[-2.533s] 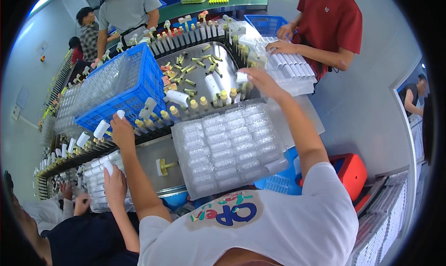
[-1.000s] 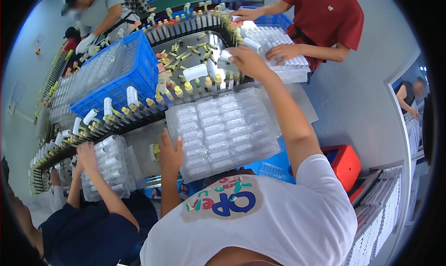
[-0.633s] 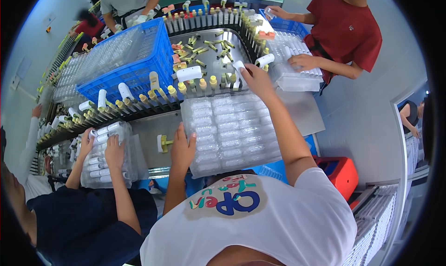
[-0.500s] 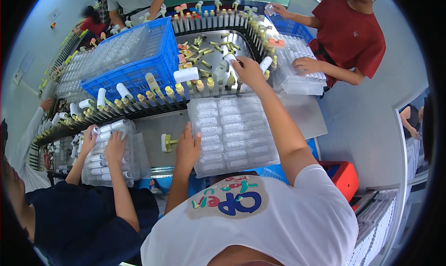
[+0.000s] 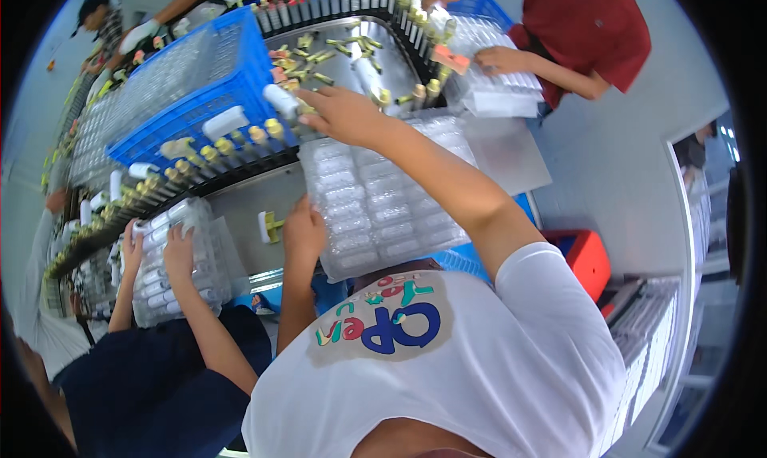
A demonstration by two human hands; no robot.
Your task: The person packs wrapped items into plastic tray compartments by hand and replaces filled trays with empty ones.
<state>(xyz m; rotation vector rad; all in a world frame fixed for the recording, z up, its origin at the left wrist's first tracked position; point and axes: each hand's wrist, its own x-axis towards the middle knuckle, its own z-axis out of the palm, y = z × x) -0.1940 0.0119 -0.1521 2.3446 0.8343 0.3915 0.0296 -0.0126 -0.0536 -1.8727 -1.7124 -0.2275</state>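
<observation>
A clear plastic tray (image 5: 363,188) with rows of molded compartments lies in front of me. My left hand (image 5: 305,232) rests along its left edge, fingers stretched upward. My right hand (image 5: 345,116) reaches across the tray's far edge. Its fingers are spread at the end of a white rounded cylindrical piece (image 5: 280,101) on the line; whether they touch it is hard to tell. Another white cylindrical piece (image 5: 367,74) stands tilted beyond my right hand. Left of my left hand, a white and yellow-green trigger-shaped part (image 5: 270,227) lies on the metal table.
Upright yellow-topped holders (image 5: 209,156) line the conveyor. Behind it, a blue crate (image 5: 188,121) holds stacked clear trays. Loose yellow-green and pink parts lie on the metal surface (image 5: 363,28). A co-worker's hands (image 5: 177,252) handle a tray at left; another person in red (image 5: 587,42) works at right.
My right hand has moved left, from one white piece on the line to another. My left hand stays by the tray's edge. The whole view has shifted.
</observation>
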